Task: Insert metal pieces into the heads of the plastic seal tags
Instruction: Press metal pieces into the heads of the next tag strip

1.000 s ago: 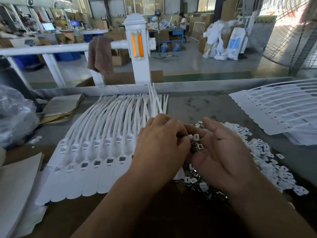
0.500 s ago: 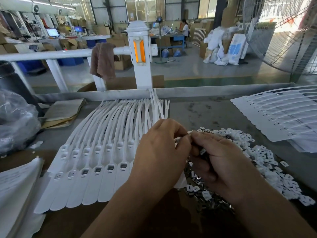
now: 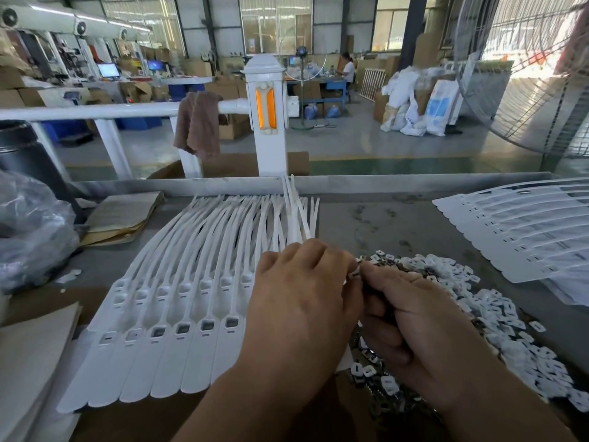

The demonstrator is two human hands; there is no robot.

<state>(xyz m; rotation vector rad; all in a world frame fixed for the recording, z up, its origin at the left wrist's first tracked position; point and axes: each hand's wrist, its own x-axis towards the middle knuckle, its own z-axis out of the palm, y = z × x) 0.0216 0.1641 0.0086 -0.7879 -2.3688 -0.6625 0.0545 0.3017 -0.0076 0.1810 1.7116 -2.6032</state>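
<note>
Tabletop [image 3: 366, 224]: grey metal; seal tags [image 3: 178, 314] fanned over its left half, loose metal pieces [image 3: 497, 314] heaped toward the right edge.
Fingers: left hand [image 3: 299, 301] and right hand [image 3: 414, 330] both pinch one piece [image 3: 354, 273] (mid-tabletop).
Room: factory hall, white post [image 3: 266, 116], brown cloth [image 3: 197, 126] on rail [image 3: 95, 111].

hands [image 3: 302, 314] [image 3: 424, 330]: 2 | seal tag sheets [image 3: 178, 314] [image 3: 526, 237]: 2 | metal pieces [image 3: 497, 317]: 1 pile

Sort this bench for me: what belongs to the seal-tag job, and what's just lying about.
Job in hand:
- fanned white seal tags
- heap of small pieces
- one small piece, pinched where left hand and right hand meet
- second tag sheet, at right

Lying about:
- brown cloth over the rail
- plastic bag
- cardboard stack
- black container
- fan
</note>
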